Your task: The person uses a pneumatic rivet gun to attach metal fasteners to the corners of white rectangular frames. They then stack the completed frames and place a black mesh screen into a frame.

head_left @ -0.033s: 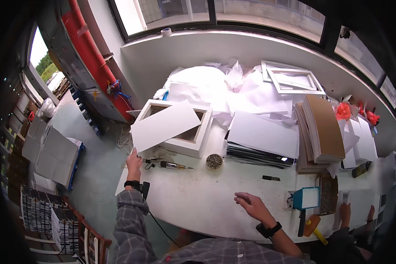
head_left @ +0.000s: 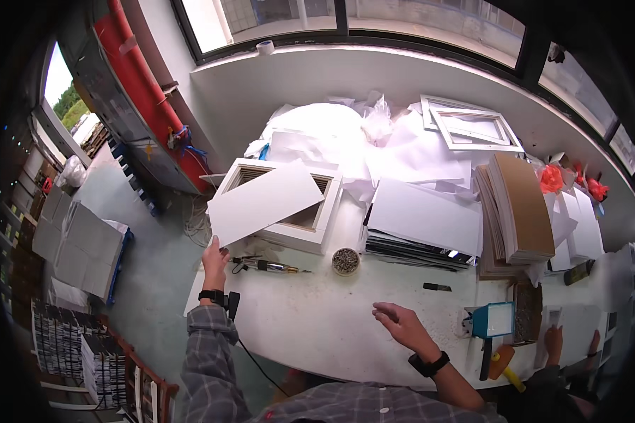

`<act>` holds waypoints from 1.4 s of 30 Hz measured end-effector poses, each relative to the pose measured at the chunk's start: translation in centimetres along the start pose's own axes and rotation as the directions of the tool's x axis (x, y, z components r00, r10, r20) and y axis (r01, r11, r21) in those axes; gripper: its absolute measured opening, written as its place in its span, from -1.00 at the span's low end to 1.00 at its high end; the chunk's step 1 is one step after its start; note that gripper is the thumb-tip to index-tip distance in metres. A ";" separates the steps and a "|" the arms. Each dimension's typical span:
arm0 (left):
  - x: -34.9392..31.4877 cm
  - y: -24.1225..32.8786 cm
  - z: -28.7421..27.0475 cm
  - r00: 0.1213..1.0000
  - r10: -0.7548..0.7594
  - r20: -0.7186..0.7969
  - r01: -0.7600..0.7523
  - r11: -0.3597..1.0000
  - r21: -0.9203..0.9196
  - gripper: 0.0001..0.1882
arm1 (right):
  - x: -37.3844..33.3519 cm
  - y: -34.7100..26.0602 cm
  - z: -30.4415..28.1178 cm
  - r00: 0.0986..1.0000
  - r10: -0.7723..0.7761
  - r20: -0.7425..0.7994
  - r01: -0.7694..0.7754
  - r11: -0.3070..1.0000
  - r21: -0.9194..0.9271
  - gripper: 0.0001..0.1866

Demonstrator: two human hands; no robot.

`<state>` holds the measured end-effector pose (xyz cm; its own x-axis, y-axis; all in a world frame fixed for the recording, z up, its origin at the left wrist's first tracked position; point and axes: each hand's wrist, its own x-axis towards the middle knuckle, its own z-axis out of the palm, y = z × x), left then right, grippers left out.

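Note:
My left hand (head_left: 214,264) pinches the near left corner of a white rectangular board (head_left: 261,204). The board lies tilted across a stack of white frames (head_left: 310,236) with openings in the middle. Just right of that hand, a corded electric screwdriver (head_left: 268,266) rests on the table. My right hand (head_left: 403,330) hovers over or rests on the front of the white table (head_left: 331,317), fingers apart and holding nothing. Beyond it stands a round tub of small screws or similar metal pieces (head_left: 345,261).
Right of the tub sits a stack of white and dark sheets (head_left: 423,225), beside a tall stack of brown-topped boards (head_left: 522,208). A black marker (head_left: 437,287), a teal box-shaped lamp (head_left: 492,319) and a mallet (head_left: 502,362) lie to the right. Another person's hands (head_left: 554,344) work at far right.
My right hand has shifted very slightly to the left and up. The left hand keeps its hold on the board's corner.

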<state>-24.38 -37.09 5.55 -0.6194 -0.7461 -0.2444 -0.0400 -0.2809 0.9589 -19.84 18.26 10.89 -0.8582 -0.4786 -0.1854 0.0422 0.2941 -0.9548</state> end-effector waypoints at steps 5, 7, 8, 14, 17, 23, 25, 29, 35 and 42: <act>2.1 -1.5 -0.9 0.995 -0.055 0.087 0.058 0.998 -0.039 -0.61 | 13.0 -6.6 6.3 0.945 -0.323 0.043 0.319 0.890 -0.326 -0.57; 1.6 -1.8 -1.8 0.998 -0.047 0.046 0.055 0.980 -0.191 -0.62 | 17.9 -8.1 8.7 0.891 -0.450 0.061 0.425 0.780 -0.460 -0.54; 1.2 -1.6 -2.5 0.999 -0.039 0.030 0.046 0.964 -0.262 -0.63 | 20.4 -8.2 9.9 0.850 -0.522 0.065 0.475 0.710 -0.520 -0.52; -3.2 -1.8 -14.9 0.985 -0.097 -0.141 0.022 0.889 -0.458 -0.80 | 28.9 -7.5 15.3 0.860 -0.474 0.187 0.444 0.515 -0.733 -0.47; -5.6 -2.6 -21.4 0.985 -0.104 -0.138 0.030 0.889 -0.457 -0.77 | 30.0 -7.4 15.0 0.866 -0.462 0.191 0.446 0.542 -0.712 -0.46; -11.2 -3.3 -29.3 0.980 -0.158 -0.124 0.098 0.915 -0.391 -0.68 | 29.1 -13.1 14.1 0.918 -0.347 0.190 0.366 0.564 -0.740 -0.54; -13.1 -3.1 -30.1 0.977 -0.177 -0.115 0.130 0.934 -0.332 -0.68 | 29.7 -14.3 13.6 0.929 -0.328 0.172 0.332 0.531 -0.780 -0.48; -15.3 -1.6 -29.3 0.976 -0.177 -0.127 0.142 0.959 -0.247 -0.70 | 25.3 -15.5 12.3 0.873 -0.481 0.077 0.395 0.607 -0.689 -0.53; -12.6 -0.3 -23.2 0.988 -0.096 -0.124 0.062 0.966 -0.252 -0.68 | 14.9 -16.8 7.8 0.811 -0.585 -0.003 0.458 0.639 -0.619 -0.58; 0.4 -2.7 -13.7 0.981 0.124 0.148 -0.079 0.958 -0.276 -0.62 | 1.0 -13.2 5.6 0.848 -0.517 0.115 0.433 0.553 -0.712 -0.47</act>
<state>-13.80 -44.90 0.92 -0.7291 -0.6771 -0.0999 0.2269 -0.3769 0.8980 -18.37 9.27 22.05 -0.6909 -0.6533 0.3096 -0.7127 0.5439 -0.4430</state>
